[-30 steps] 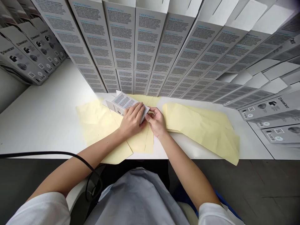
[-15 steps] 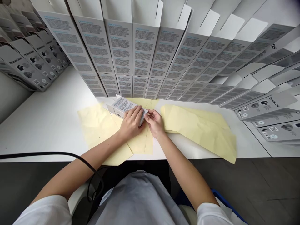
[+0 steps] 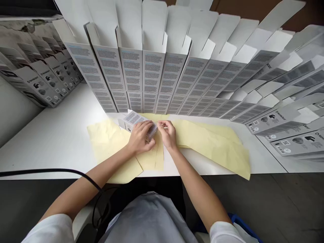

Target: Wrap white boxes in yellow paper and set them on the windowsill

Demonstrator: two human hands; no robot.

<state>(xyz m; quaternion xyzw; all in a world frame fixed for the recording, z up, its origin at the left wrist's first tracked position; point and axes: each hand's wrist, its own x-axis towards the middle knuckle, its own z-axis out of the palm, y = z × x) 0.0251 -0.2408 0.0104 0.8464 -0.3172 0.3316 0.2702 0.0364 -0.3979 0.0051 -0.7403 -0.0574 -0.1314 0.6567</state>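
A small printed carton (image 3: 133, 118) lies tilted on yellow paper sheets (image 3: 107, 138), its far-left flaps sticking up. My left hand (image 3: 140, 136) is over its near right part, fingers across the top and thumb out along the near side, gripping it. Just past the carton's right end is my right hand (image 3: 167, 133), its fingers curled and the tips of thumb and index finger close together at the carton's corner. Whether a flap edge is caught between them is hidden.
Tall rows of open-topped cartons (image 3: 153, 67) stand behind the hands. More printed cartons are stacked at right (image 3: 298, 141) and at left (image 3: 43, 82). A folded yellow sheet (image 3: 215, 138) overhangs the white table's (image 3: 63, 141) front edge. A black cable (image 3: 50, 170) crosses at left.
My left thumb has moved out from the carton's right end toward the near side. My right fingertips have drawn slightly away from that end. The head view has tipped upward.
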